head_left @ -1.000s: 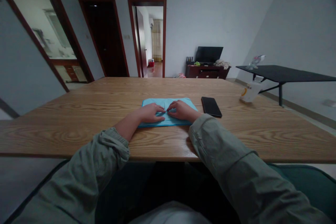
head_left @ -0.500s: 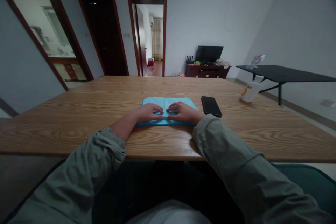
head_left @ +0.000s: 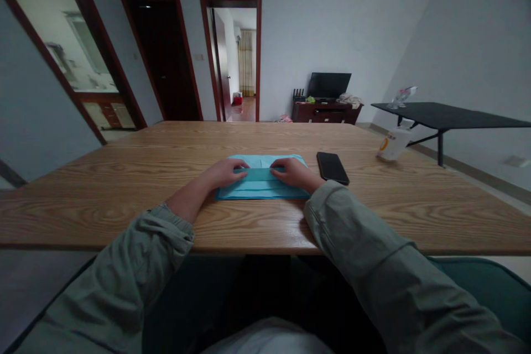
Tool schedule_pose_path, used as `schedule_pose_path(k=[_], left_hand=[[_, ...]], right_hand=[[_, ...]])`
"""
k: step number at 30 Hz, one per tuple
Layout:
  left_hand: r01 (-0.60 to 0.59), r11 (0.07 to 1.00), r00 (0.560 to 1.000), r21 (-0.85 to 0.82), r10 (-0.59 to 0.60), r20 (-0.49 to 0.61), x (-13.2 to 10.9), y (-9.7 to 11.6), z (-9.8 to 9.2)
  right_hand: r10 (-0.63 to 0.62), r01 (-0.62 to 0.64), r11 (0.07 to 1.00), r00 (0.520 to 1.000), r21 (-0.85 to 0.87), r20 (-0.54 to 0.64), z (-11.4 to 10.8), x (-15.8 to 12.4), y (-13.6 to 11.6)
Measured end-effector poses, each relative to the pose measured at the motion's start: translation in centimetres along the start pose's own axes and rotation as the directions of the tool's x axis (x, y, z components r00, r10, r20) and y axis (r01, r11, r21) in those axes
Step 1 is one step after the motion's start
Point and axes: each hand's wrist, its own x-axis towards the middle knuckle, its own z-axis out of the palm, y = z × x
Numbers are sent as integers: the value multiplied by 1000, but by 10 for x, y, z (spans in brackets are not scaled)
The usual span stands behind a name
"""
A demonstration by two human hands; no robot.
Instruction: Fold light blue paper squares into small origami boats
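In front of me on the wooden table (head_left: 136, 177) lies a light blue folded sheet (head_left: 263, 192), which looks like paper, in layers with creases. A darker blue strip crosses its middle, between my hands. The left hand (head_left: 227, 171) is at the strip's left end, thumb and fingers closed on the folded edge. At the right end, my right hand (head_left: 291, 171) pinches the same edge in the same way. Both palms are turned down over the sheet, and the exact fingertip contact is partly hidden.
A black phone (head_left: 332, 168) lies just right of the sheet. Farther right stands a whitish translucent container (head_left: 393, 145) with an orange mark. Beyond are a black table (head_left: 452, 115) with a clear plastic item on it, and a TV (head_left: 329, 86) on a cabinet.
My hands have moved apart, from nearly meeting at the sheet's centre to either side of it. The darker strip now shows between them, slightly farther from me.
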Motion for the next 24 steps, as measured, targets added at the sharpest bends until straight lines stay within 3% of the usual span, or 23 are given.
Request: schedule_pose_path(k=[7,19,24], left_hand=[[58,998,998,-31,-58,-14,-1,-16,2],[123,992,988,-22,-124,-92,-1,-17,-3],[115,992,989,56,-109,-97,-3,-16,-7]], right_hand=[[44,-43,999,999,23,-17,4,1,9],[20,-19,999,1000,39,-11,1,0,7],[15,-14,999,1000,34,-13,0,-1,7]])
